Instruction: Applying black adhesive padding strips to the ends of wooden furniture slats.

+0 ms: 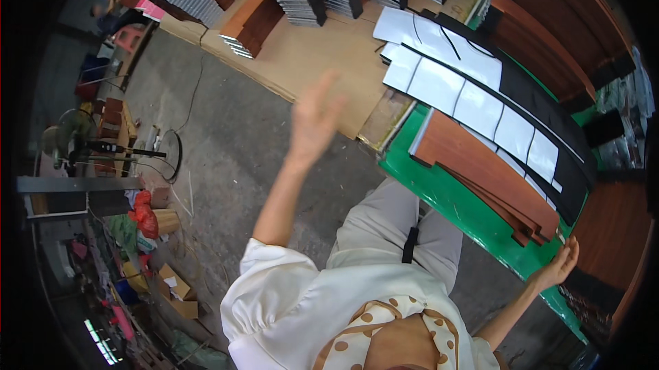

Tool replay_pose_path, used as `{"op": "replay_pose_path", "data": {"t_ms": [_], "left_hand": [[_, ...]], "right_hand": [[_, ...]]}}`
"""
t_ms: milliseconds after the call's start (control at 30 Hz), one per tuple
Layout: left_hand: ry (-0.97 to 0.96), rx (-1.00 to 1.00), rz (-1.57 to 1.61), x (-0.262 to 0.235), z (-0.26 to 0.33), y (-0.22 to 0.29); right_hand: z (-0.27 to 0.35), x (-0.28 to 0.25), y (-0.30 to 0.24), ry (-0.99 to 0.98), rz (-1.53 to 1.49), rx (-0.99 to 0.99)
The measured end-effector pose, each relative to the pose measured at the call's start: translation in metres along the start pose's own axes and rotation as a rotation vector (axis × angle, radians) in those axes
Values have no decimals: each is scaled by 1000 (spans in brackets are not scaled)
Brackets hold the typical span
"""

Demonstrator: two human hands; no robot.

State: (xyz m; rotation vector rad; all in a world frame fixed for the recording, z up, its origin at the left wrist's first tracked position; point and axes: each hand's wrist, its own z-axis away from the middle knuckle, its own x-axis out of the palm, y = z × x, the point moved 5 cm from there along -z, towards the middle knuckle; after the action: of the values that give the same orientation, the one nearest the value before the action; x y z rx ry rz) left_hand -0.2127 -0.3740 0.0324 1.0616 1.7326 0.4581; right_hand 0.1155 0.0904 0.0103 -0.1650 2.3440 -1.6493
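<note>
Left hand (314, 119) up in the air, blurred, fingers spread, grasping nothing. Right hand (557, 267) open, resting on the green desk (439, 191) edge beside the brown strips (484, 174), likely steadying them.

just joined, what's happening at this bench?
A person in a white top stands at a green table. Their right hand rests on the table's near edge by a stack of reddish-brown wood strips. Their left hand is raised in the air, open and blurred, holding nothing. White sheets with black strips lie beyond the stack.
</note>
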Motion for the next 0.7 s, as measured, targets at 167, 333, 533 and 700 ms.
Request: {"op": "replay_pose_path", "data": {"t_ms": [167,333,533,700], "left_hand": [[266,3,-548,-114,-87,-125],[98,-127,-894,-157,-168,-213],[-185,-388,-615,-167,-191,-225],[67,-531,163,-193,-176,-244]], "right_hand": [[-9,31,-33,30,-8,-139],[-3,57,-44,-61,61,-208],[7,75,-47,-177,98,-241],[12,80,-57,-192,102,-241]]}}
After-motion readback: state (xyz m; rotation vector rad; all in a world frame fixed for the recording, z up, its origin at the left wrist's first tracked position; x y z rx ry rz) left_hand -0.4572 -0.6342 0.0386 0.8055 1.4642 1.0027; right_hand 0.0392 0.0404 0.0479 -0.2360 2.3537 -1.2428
